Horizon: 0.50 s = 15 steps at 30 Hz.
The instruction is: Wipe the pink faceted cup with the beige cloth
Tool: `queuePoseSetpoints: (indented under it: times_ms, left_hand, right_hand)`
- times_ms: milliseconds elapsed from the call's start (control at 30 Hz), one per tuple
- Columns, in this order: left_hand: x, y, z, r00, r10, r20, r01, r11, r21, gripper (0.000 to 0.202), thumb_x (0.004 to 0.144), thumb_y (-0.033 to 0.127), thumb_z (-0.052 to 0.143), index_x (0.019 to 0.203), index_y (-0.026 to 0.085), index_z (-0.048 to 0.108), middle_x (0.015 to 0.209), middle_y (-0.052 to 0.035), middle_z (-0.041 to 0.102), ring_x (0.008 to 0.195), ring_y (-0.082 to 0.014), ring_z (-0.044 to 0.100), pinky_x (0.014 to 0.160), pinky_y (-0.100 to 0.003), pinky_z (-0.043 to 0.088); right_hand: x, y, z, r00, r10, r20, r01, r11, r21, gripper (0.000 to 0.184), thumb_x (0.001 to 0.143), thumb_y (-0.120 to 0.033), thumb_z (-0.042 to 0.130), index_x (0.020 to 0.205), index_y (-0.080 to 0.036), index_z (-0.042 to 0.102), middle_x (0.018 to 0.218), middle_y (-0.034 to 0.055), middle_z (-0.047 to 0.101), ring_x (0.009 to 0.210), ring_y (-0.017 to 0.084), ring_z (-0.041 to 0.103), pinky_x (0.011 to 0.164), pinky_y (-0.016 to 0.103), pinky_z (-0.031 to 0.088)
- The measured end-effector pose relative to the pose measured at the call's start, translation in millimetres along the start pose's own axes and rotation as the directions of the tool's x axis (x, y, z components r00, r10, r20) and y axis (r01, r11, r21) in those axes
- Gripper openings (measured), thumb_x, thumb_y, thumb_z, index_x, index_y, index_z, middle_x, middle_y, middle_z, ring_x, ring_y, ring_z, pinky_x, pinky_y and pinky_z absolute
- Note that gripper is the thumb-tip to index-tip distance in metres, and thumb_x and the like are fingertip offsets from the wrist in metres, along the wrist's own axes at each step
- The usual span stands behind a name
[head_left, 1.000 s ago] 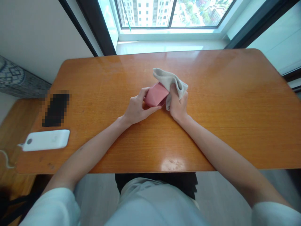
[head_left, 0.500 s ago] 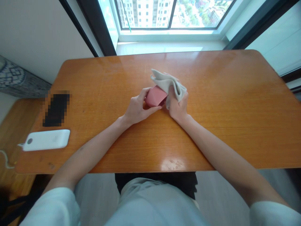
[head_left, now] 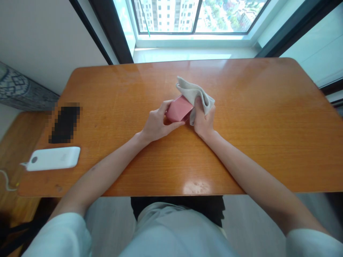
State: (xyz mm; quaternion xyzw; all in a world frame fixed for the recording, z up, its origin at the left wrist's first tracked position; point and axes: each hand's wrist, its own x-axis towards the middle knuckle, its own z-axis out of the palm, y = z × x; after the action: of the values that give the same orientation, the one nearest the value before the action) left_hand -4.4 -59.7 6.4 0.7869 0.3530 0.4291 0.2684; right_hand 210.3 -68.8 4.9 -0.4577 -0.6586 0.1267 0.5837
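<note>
Near the middle of the wooden table [head_left: 128,157], my left hand [head_left: 157,123] grips a pink faceted object [head_left: 179,109] by its left side, thumb below and fingers above. What kind of object it is I cannot tell. My right hand [head_left: 205,119] is closed on a folded pale grey cloth [head_left: 197,92], thumb pressed over it. The cloth lies against the upper right side of the pink object. Part of the cloth and the far side of the pink object are hidden behind my right hand.
A white rounded device [head_left: 55,159] with a cable at its left end lies on the table's left side. Behind it is a pixelated dark object [head_left: 65,123]. Beyond the far table edge stands a window [head_left: 193,18] with a sill [head_left: 182,54].
The cloth in my right hand has shifted slightly right along the pink object, uncovering a little more of its top. My left hand keeps its hold and has hardly moved.
</note>
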Motion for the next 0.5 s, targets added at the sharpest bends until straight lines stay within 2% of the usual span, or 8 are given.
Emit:
queuePoseSetpoints:
  times_ms: [67,100,167,233,300,367,433,500]
  left_hand:
    - [0.6,2.3,-0.6,1.0,0.015,0.015,-0.015,1.0,-0.013,0.08,0.089,0.071,0.088,0.145,0.023,0.06,0.133,-0.0117,0.083,0.106,-0.0251,0.084,0.093,-0.038,0.067]
    - [0.2,1.2,-0.7,1.0,0.015,0.01,-0.015,1.0,-0.008,0.08,0.088,0.072,0.088,0.145,0.023,0.06,0.131,-0.011,0.083,0.104,-0.0248,0.084,0.091,-0.038,0.068]
    - [-1.5,-4.5,-0.4,1.0,0.015,0.0,-0.015,1.0,0.021,0.073,0.09,0.072,0.086,0.139,0.022,0.064,0.117,-0.0078,0.085,0.092,-0.0226,0.082,0.082,-0.036,0.067]
    - [-3.5,-11.1,0.4,0.999,0.026,0.023,-0.027,0.997,0.069,0.054,0.095,0.069,0.08,0.119,0.022,0.07,0.094,-0.0039,0.083,0.075,-0.0202,0.077,0.069,-0.034,0.063]
    - [-4.6,-13.8,0.9,0.999,0.019,0.051,-0.024,0.994,0.107,0.046,0.098,0.067,0.077,0.102,0.022,0.07,0.08,-0.0024,0.079,0.067,-0.0195,0.072,0.062,-0.034,0.06]
    - [-4.4,-10.6,0.7,1.0,-0.006,0.025,0.003,0.996,0.086,0.053,0.094,0.07,0.081,0.111,0.021,0.071,0.092,-0.0044,0.083,0.075,-0.0213,0.077,0.068,-0.035,0.063]
    - [-3.0,-3.6,-0.2,1.0,-0.013,-0.006,0.013,1.0,0.027,0.07,0.089,0.072,0.087,0.133,0.021,0.067,0.115,-0.0083,0.086,0.094,-0.0238,0.083,0.081,-0.035,0.067]
    - [-1.6,2.4,-1.4,1.0,0.0,-0.001,0.0,1.0,-0.013,0.079,0.088,0.071,0.089,0.144,0.022,0.061,0.129,-0.0108,0.084,0.105,-0.025,0.084,0.089,-0.036,0.068]
  right_hand:
    - [-0.7,1.9,-0.1,0.993,0.105,-0.048,-0.104,0.994,0.028,0.062,0.116,-0.07,0.035,0.137,-0.029,0.077,0.125,0.0066,0.085,0.127,0.031,0.081,0.118,0.059,0.064]
    - [-1.3,-1.1,-1.0,0.997,0.074,-0.029,-0.074,0.997,0.009,0.062,0.115,-0.072,0.038,0.137,-0.03,0.077,0.13,0.0072,0.085,0.131,0.032,0.079,0.121,0.06,0.062]
    - [-2.7,-12.7,-3.5,0.99,-0.11,0.088,0.116,0.991,-0.07,0.06,0.111,-0.076,0.048,0.143,-0.034,0.076,0.148,0.0065,0.079,0.15,0.035,0.069,0.134,0.063,0.05]
    - [-3.8,-24.7,-5.4,0.922,-0.296,0.248,0.334,0.934,-0.127,0.059,0.105,-0.078,0.057,0.148,-0.041,0.074,0.16,0.0017,0.073,0.162,0.037,0.058,0.144,0.065,0.034]
    - [-4.2,-28.7,-5.2,0.871,-0.38,0.312,0.435,0.891,-0.131,0.057,0.105,-0.076,0.059,0.151,-0.045,0.072,0.162,-0.0022,0.072,0.163,0.036,0.057,0.147,0.065,0.028]
    - [-3.7,-21.3,-3.1,0.917,-0.323,0.233,0.354,0.929,-0.105,0.055,0.11,-0.074,0.052,0.153,-0.044,0.07,0.158,-0.0018,0.074,0.159,0.035,0.061,0.144,0.064,0.036]
    - [-2.8,-6.9,-0.3,0.991,-0.11,0.073,0.113,0.993,-0.04,0.056,0.114,-0.073,0.042,0.145,-0.038,0.073,0.142,0.0015,0.081,0.144,0.032,0.072,0.133,0.06,0.052]
    - [-2.1,5.2,1.3,0.991,0.126,-0.045,-0.125,0.991,0.037,0.059,0.116,-0.073,0.037,0.135,-0.032,0.076,0.123,0.0027,0.085,0.125,0.029,0.079,0.12,0.055,0.064]
